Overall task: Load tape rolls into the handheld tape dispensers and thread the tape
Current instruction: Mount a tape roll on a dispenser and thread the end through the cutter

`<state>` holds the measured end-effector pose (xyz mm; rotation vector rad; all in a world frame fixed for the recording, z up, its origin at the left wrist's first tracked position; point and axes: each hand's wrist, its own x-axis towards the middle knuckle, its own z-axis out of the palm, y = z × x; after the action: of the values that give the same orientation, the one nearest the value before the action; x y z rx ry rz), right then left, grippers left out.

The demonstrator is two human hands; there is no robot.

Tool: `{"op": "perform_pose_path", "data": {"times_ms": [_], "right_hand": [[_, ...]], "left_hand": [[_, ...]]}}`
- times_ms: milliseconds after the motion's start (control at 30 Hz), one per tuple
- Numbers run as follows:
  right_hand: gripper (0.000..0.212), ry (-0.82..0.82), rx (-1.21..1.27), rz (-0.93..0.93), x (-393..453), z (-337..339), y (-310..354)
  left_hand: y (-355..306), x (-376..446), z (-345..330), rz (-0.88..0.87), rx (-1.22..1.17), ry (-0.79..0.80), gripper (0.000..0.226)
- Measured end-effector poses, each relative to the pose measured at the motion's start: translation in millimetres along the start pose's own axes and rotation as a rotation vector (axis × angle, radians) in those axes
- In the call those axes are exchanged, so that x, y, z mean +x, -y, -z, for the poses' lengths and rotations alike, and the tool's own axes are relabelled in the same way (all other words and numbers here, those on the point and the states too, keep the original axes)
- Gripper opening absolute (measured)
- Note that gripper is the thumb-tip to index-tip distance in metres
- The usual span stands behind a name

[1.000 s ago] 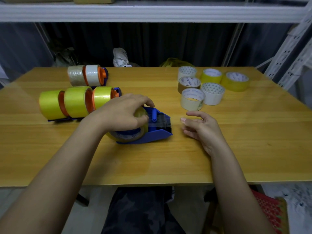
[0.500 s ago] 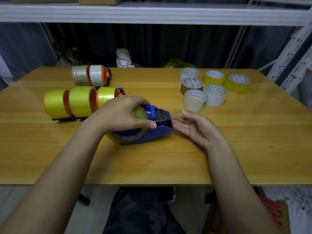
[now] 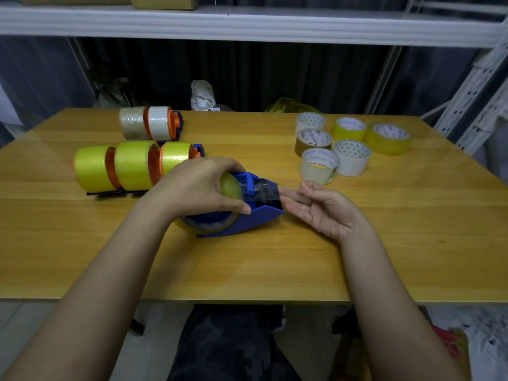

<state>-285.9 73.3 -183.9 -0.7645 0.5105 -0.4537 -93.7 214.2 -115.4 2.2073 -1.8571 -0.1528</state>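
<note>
A wooden worktop (image 3: 384, 243) stands before dark curtains, under a white metal shelf (image 3: 247, 26).

Item 1: 1 blue tape dispenser (image 3: 261, 215) lies on its side near the worktop's centre, carrying 1 yellowish tape roll (image 3: 231, 185). A clear strip of tape (image 3: 265, 191) runs from the roll, past the blue roller, to the dispenser's front edge.

Item 2: The left hand (image 3: 200, 185) covers the roll from above, fingers curled round it and thumb on the near side, gripping it.

Item 3: The right hand (image 3: 324, 207) sits just right of the dispenser's front edge, palm up, fingers extended and relaxed, gripping nothing. Its fingertips (image 3: 287, 192) reach the tape's free end; contact cannot be confirmed.

Item 4: 3 loaded dispensers with yellow-green rolls (image 3: 132, 166) stand in a row on the left, just beside the left hand. The orange hubs show between the rolls.

Item 5: 2 loaded dispensers with pale rolls (image 3: 148, 123) stand behind that row, toward the far edge.

Item 6: 6 loose tape rolls (image 3: 349, 144) lie flat in a cluster at the far right: 3 whitish, 1 brown, 2 yellow.

Item 7: 1 white crumpled bag (image 3: 203, 95) sits beyond the far edge.
</note>
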Motion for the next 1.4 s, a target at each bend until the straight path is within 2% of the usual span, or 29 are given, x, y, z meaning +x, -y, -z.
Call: {"op": "perform_pose_path", "data": {"times_ms": [67, 133, 467, 533, 600, 633, 767, 933, 1067, 1133, 1267, 1400], "right_hand": [[0.046, 0.029, 0.017, -0.012, 0.1, 2.3, 1.2], [0.055, 0.041, 0.012, -0.03, 0.7, 3.5, 2.9], [0.051, 0.043, -0.005, -0.079, -0.4, 2.8, 8.2], [0.04, 0.01, -0.01, -0.076, -3.4, -0.2, 8.7], [0.021, -0.047, -0.09, -0.028, -5.2, -5.5, 9.5], [0.019, -0.074, -0.141, 0.011, -5.8, -8.2, 9.8], [0.024, -0.237, -0.28, 0.153, -10.9, -20.0, 7.3], [0.015, -0.43, -0.339, 0.363, -7.6, -32.6, -3.6], [0.018, -0.471, -0.511, 0.568, -7.9, -44.3, 3.0], [0.019, -0.487, -0.595, 0.604, -11.2, -43.0, 4.3], [0.022, -0.523, -0.632, 0.511, -14.9, -31.2, -6.6], [0.02, -0.534, -0.561, 0.375, -12.7, -22.7, -19.2]], "left_hand": [[-0.3, -1.0, 0.1, -0.002, 0.002, -0.001, 0.074], [-0.2, -1.8, 0.3, 0.0, 0.004, -0.005, 0.075], [-0.7, -3.0, -1.1, -0.006, 0.035, -0.015, 0.076], [-1.1, -3.1, -1.3, -0.009, 0.044, -0.016, 0.076], [-2.1, -2.9, -1.3, -0.01, 0.056, -0.018, 0.076], [-2.7, -2.6, -1.2, -0.011, 0.064, -0.018, 0.075], [-5.1, -2.5, -1.5, -0.014, 0.089, -0.015, 0.076], [-7.8, -1.9, -3.9, -0.017, 0.119, -0.021, 0.077], [-9.7, -2.1, -5.0, -0.02, 0.148, -0.023, 0.077], [-8.7, -2.9, -5.9, -0.018, 0.155, -0.029, 0.076], [-6.6, -5.1, -5.5, -0.005, 0.121, -0.046, 0.077], [-7.5, -4.8, -5.0, -0.003, 0.122, -0.028, 0.082]]}}
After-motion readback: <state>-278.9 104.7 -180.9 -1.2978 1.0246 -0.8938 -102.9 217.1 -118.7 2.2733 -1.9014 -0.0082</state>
